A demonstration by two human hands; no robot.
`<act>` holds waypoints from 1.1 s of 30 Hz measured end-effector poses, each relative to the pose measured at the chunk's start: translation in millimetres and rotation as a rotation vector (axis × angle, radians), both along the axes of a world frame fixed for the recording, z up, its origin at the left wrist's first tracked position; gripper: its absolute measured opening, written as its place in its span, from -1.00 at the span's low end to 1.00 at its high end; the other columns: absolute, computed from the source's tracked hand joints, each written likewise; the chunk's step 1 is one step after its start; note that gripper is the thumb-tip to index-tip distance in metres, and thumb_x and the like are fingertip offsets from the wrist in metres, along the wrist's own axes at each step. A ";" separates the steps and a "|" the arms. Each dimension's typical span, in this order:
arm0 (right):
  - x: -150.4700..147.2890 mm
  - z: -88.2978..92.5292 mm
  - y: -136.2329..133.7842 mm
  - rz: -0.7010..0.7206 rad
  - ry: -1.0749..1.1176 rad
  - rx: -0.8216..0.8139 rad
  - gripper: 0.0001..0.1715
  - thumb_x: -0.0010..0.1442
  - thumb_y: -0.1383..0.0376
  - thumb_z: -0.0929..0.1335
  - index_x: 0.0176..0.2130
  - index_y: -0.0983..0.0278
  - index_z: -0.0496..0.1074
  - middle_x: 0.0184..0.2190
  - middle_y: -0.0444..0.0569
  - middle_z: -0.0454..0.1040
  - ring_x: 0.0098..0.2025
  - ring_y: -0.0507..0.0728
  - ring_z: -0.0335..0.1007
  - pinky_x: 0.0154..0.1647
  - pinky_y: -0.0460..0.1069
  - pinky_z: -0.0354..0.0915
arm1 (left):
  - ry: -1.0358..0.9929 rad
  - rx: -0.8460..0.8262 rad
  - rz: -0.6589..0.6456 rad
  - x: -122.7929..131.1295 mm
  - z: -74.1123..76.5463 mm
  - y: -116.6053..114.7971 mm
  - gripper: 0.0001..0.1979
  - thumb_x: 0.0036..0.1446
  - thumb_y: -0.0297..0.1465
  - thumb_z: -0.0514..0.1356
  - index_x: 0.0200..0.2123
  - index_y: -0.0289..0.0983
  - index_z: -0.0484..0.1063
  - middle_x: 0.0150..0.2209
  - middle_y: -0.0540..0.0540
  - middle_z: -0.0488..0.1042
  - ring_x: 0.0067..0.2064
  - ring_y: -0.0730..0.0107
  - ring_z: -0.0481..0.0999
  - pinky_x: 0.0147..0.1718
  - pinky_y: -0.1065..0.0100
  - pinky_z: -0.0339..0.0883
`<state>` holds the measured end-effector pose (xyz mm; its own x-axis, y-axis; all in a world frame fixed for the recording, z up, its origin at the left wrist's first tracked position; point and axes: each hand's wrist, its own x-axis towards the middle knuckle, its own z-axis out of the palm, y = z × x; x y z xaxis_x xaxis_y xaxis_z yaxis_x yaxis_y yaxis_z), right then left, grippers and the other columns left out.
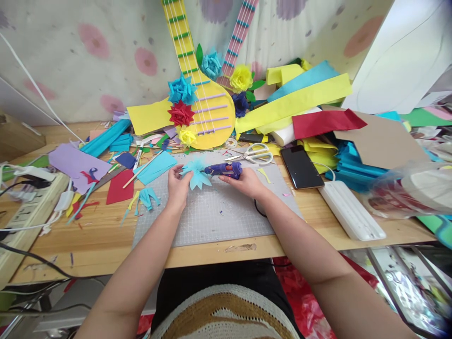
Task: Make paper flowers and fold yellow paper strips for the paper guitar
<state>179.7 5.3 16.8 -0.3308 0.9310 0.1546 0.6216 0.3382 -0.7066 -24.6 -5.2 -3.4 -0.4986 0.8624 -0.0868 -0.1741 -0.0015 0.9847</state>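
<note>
In the head view, my left hand point(179, 185) is closed on a light blue paper flower point(198, 178) with pointed petals, held above a grey cutting mat point(226, 212). Wrapped in my right hand point(249, 181) is a blue glue gun point(223, 170). Its nozzle points left and meets the flower's right side; whether it touches a petal I cannot tell. Just behind the gun lie white-handled scissors point(259, 153). A yellow paper guitar point(212, 113) with blue, red and yellow paper flowers leans against the curtain at the back.
Paper scraps, a purple sheet point(76, 165) and a red piece point(120, 187) lie on the left. At right are a black phone point(301, 167), a white power bank-like block point(353, 212) and a pile of coloured paper point(296, 106). A power strip point(31, 212) edges the left side.
</note>
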 end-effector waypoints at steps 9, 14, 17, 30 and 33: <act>0.0 2.0 -0.5 0.080 -0.002 -0.011 -0.58 0.11 0.01 0.32 -0.16 0.22 0.50 -0.29 -0.06 0.55 -0.26 0.15 0.46 -0.25 -0.02 0.29 | 0.071 0.040 0.005 -2.1 -7.0 1.6 -0.59 -0.24 -0.46 0.28 -0.23 -0.23 0.29 -0.22 -0.04 0.34 -0.18 0.43 0.42 -0.23 0.41 0.28; -0.7 -0.3 -0.6 0.107 0.011 0.015 -0.59 0.11 0.02 0.32 -0.18 0.24 0.50 -0.30 -0.07 0.55 -0.28 0.13 0.45 -0.27 -0.04 0.28 | 0.093 -0.003 -0.017 3.8 -0.1 -0.4 -0.59 -0.26 -0.48 0.28 -0.25 -0.23 0.29 -0.25 -0.03 0.33 -0.23 0.44 0.39 -0.31 0.43 0.28; -1.2 0.6 -1.7 0.095 0.032 0.013 -0.58 0.11 0.02 0.32 -0.17 0.24 0.50 -0.27 -0.07 0.55 -0.26 0.14 0.46 -0.26 -0.04 0.29 | 0.101 -0.003 -0.028 6.2 2.5 -1.1 -0.59 -0.28 -0.47 0.29 -0.26 -0.23 0.29 -0.27 -0.02 0.34 -0.28 0.46 0.38 -0.35 0.44 0.27; -2.5 -0.6 -1.2 -0.013 0.017 -0.003 -0.56 0.08 -0.01 0.33 -0.19 0.25 0.51 -0.33 -0.04 0.56 -0.30 0.16 0.46 -0.29 -0.02 0.30 | 0.136 -0.012 -0.016 1.9 -7.1 0.6 -0.63 -0.20 -0.38 0.28 -0.24 -0.23 0.33 -0.33 0.01 0.36 -0.38 0.51 0.35 -0.40 0.47 0.25; -2.3 0.0 -1.2 -0.028 -0.003 0.003 -0.57 0.08 -0.01 0.33 -0.22 0.25 0.51 -0.38 -0.05 0.55 -0.34 0.15 0.45 -0.33 -0.03 0.29 | 0.139 0.007 -0.021 2.0 -5.0 -0.3 -0.65 -0.20 -0.39 0.28 -0.25 -0.23 0.33 -0.34 0.01 0.34 -0.36 0.50 0.36 -0.39 0.46 0.25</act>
